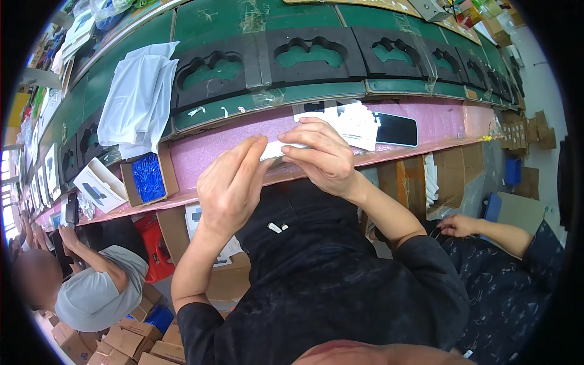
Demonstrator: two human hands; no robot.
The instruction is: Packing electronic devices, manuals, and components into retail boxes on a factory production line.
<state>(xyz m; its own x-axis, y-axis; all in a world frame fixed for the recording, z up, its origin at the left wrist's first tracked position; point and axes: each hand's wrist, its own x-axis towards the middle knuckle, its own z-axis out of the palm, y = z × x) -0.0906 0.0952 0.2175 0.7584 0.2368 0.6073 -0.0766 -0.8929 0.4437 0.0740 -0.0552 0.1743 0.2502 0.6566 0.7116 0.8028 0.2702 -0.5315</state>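
Note:
Between my two hands, over the pink-covered bench edge [359, 159], is a small flat white piece [275, 149], possibly folded paper; the fingers hide much of it. My left hand [228, 182] pinches its left end with closed fingers. The right end is gripped by my right hand [322, 155], thumb below and fingers above. Just beyond my right hand lies a pile of white folded papers [358, 126], beside a dark-screened phone [396, 129]. Two tiny white bits [277, 227] rest on my dark clothing.
Black foam trays [313, 72] with shaped cutouts line the green surface behind the bench. White plastic bags [137, 94], an open white box [100, 185] and a carton of small blue pieces [149, 176] stand left. Co-workers sit at left [97, 286] and right [493, 286].

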